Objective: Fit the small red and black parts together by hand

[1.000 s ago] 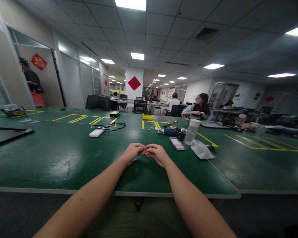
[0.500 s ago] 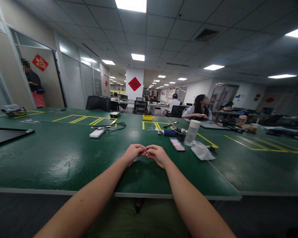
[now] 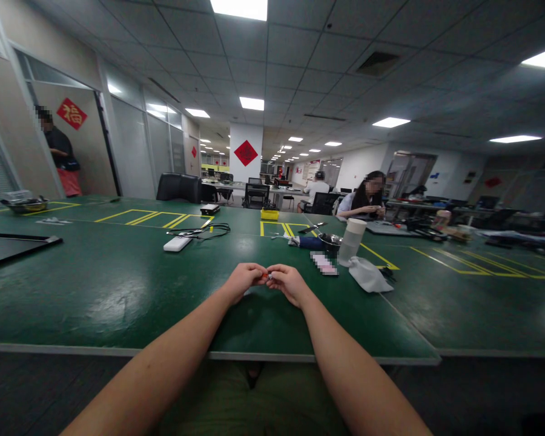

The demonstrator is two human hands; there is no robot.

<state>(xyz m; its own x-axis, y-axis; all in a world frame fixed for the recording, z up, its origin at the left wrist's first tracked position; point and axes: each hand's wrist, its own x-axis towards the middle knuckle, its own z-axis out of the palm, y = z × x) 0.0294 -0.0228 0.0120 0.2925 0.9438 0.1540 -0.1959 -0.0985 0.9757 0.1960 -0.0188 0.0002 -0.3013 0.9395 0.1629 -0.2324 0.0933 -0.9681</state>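
My left hand point(image 3: 244, 280) and my right hand point(image 3: 289, 281) meet fingertip to fingertip over the green table point(image 3: 118, 290). Both are closed in a pinch on one tiny object point(image 3: 266, 276) with an orange-red part and a pale metallic part. It is too small to name. Both forearms reach out from the near table edge, and the hands hover just above or rest on the tabletop.
A white flat device point(image 3: 177, 243) and a black cable point(image 3: 209, 230) lie at left centre. A white bottle point(image 3: 352, 241), a pale cloth point(image 3: 369, 274), a dark bowl point(image 3: 330, 243) and a yellow box point(image 3: 269, 214) sit to the right. A seated person point(image 3: 366, 197) works beyond; another person point(image 3: 59, 151) stands at far left.
My hands stay pinched together in the same spot. The view dipped slightly and came back. The seated person beyond has shifted their head.
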